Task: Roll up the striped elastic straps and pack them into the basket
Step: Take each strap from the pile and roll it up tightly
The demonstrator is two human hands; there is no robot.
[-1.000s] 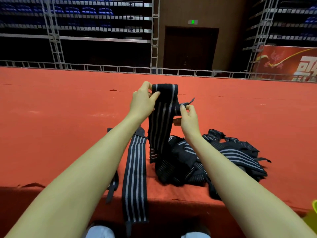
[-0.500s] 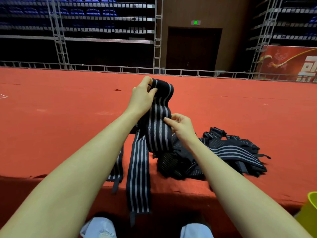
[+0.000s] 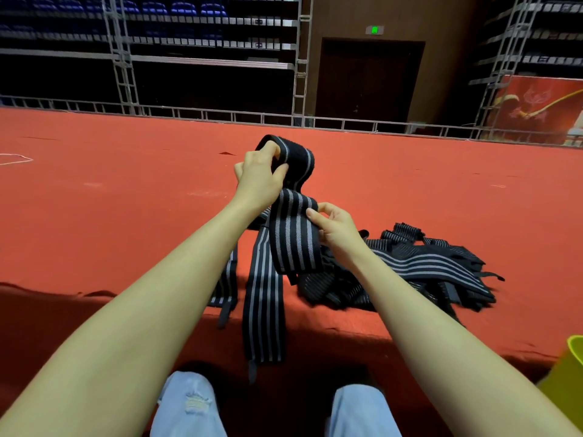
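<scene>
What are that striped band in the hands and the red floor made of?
The strap looks like woven elastic fabric, matte: fine ribbing shows, and it drapes and folds softly. The red floor seems to be thin carpet or felt: dull, no shine, wrinkled at the edge.

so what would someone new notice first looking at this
Probably the striped elastic strap held up at the centre of the view: the left hand grips its looped top and the right hand pinches its edge lower down. Next comes the dark pile of straps on the red carpet just to the right. A yellow-green basket pokes in at the lower right edge.
</scene>
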